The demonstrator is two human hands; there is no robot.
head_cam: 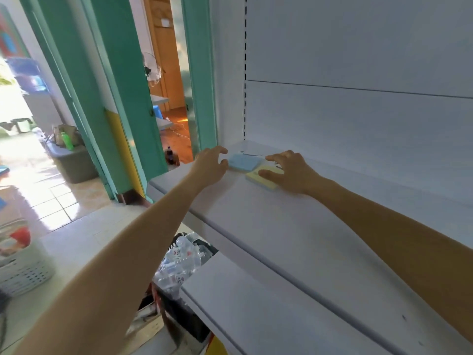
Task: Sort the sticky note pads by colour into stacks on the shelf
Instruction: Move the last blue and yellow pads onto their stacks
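Near the middle of the frame, a blue pad (pixel 242 162) and a yellow pad (pixel 263 179) lie touching on the white shelf (pixel 256 226). The right hand (pixel 291 172) rests flat on the yellow pad, covering its far side, grip released. The left hand (pixel 208 166) hovers just left of the blue pad, fingers spread, holding nothing. How many pads sit in each stack cannot be made out.

Your left hand (pixel 210 165), fingers spread, hovers just beside the blue pad (pixel 243 162) on the white shelf (pixel 256 219). Your right hand (pixel 291 172) lies on the yellow pad (pixel 262 178), thumb on top; the pads touch at one corner.
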